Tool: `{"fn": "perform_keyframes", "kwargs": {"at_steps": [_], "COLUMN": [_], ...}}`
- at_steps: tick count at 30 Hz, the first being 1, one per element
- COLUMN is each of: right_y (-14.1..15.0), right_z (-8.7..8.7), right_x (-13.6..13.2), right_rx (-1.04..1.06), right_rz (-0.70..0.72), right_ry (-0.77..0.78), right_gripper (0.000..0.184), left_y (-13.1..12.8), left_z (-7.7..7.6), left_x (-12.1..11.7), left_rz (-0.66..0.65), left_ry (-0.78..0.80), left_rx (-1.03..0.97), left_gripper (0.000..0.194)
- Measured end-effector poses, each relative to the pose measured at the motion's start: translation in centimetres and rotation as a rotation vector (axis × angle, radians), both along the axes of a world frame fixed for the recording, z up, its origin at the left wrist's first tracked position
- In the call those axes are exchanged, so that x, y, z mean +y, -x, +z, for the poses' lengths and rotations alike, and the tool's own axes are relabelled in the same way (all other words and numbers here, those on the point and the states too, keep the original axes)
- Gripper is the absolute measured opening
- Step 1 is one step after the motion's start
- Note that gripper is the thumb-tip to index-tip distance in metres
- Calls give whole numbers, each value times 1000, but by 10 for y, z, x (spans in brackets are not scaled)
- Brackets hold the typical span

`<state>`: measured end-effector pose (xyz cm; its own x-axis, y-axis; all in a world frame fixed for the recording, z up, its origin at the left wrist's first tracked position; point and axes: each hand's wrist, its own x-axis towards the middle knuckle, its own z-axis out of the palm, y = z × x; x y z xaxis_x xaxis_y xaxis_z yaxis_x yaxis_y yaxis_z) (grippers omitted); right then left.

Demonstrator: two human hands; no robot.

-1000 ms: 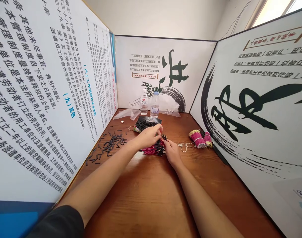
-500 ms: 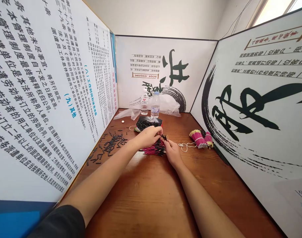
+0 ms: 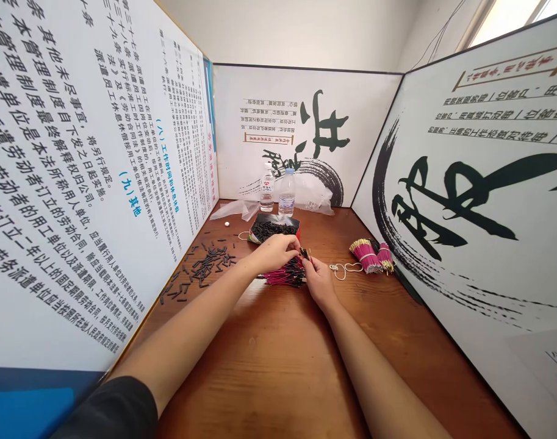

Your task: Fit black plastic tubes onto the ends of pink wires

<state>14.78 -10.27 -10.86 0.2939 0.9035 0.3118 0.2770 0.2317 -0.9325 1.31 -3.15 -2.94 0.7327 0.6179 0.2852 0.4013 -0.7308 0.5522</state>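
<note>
Head view: both hands meet over the middle of the table (image 3: 260, 360), fingertips close together. Left hand (image 3: 275, 252): fingers curled, thumb and fingertips pinched nearly together; too small to tell what, if anything, is between them. Right hand (image 3: 319, 281): thumb and fingers closed on a few thin pins (image 3: 304, 252), dark with gold ends. Magenta, black-ended wires (image 3: 283, 277) lie in a pile under and between the hands, on the table. Box (image 3: 298, 227) of black tubes (image 3: 271, 230) just behind the left hand. Loose tubes (image 3: 205, 263) scattered left of the pile. Right side: string (image 3: 338, 269), then two tied magenta bundles, larger (image 3: 365, 256) and smaller (image 3: 385, 258), side by side. Two bottles (image 3: 286, 198) upright behind the box.
</note>
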Motion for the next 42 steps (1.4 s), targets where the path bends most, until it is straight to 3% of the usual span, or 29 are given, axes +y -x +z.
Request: {"fn": "perform_keyframes", "kwargs": {"at_steps": [21, 34, 42], "right_y": [-1, 1, 1], "right_z": [-2, 1, 1], "right_x": [1, -1, -1], "right_rx": [-6, 6, -1], "right_rz": [21, 55, 59], "right_ry": [-7, -6, -12], "right_gripper": [33, 32, 32], "left_y": [0, 6, 5], "left_z": [-2, 3, -1], "left_x": [1, 3, 5], "left_rz": [-24, -111, -144], "left_ry": [116, 98, 78], "left_rx": [-111, -17, -34], "left_gripper": [4, 13, 24]}}
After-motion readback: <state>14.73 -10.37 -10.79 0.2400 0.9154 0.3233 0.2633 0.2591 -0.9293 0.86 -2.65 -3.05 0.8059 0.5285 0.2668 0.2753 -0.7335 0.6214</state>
